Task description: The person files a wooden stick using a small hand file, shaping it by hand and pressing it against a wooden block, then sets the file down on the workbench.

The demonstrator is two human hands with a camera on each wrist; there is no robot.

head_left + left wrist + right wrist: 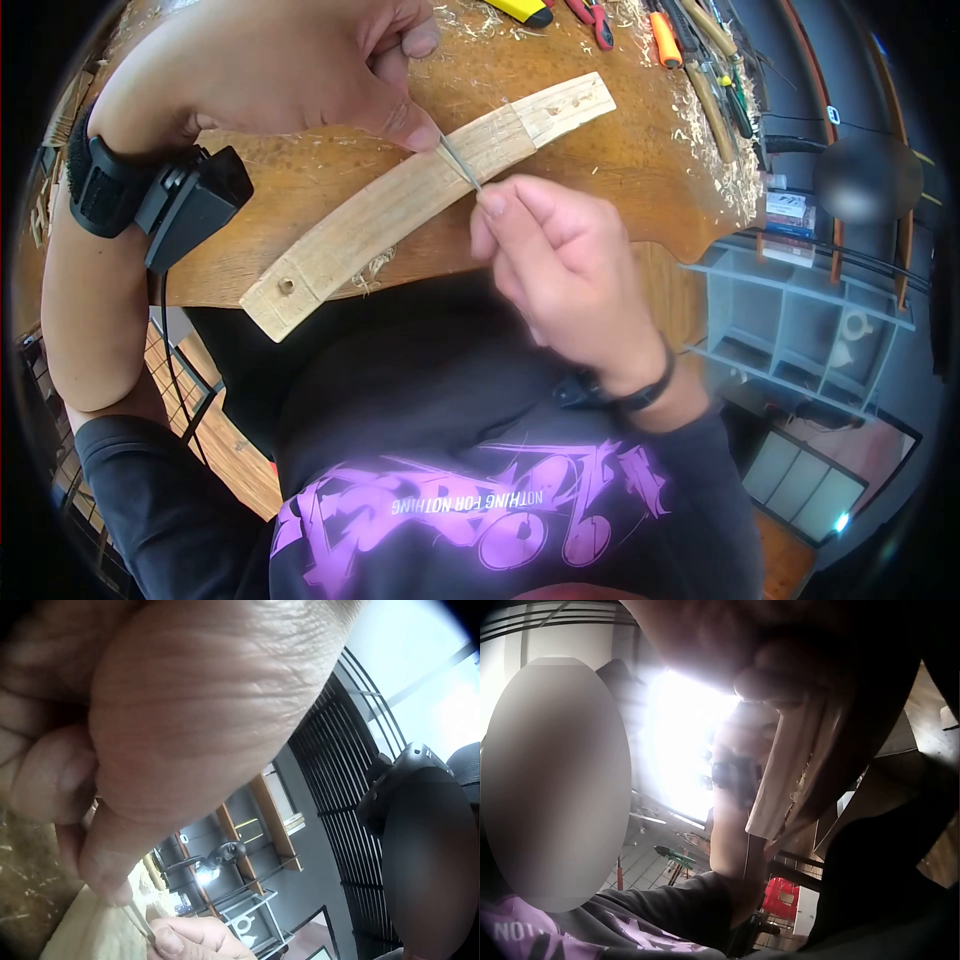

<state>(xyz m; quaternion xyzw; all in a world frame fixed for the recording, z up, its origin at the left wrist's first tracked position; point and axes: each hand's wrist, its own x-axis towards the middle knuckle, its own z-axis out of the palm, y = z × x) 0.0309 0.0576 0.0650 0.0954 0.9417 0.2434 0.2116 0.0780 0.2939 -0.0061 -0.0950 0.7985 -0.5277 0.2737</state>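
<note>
A curved pale wooden piece (400, 195) lies diagonally at the table's near edge, with a hole near its lower-left end and a recessed upper-right end. Above its middle, a thin metal strip (460, 163) is pinched at one end by the left hand (310, 75) and at the other by the right hand (565, 265). In the left wrist view the strip (139, 919) runs from the left thumb to the right fingertips, close over the wood (97, 930). The right wrist view shows the wood (780, 776) dimly, below the right hand's dark fingers.
Wood shavings (735, 180) lie around chisels and handled tools at the table's right. An orange-handled tool (664, 40), red-handled pliers (600, 25) and a yellow tool (522, 10) are along the far side. A grey shelf unit (800, 320) stands beyond the table's right side.
</note>
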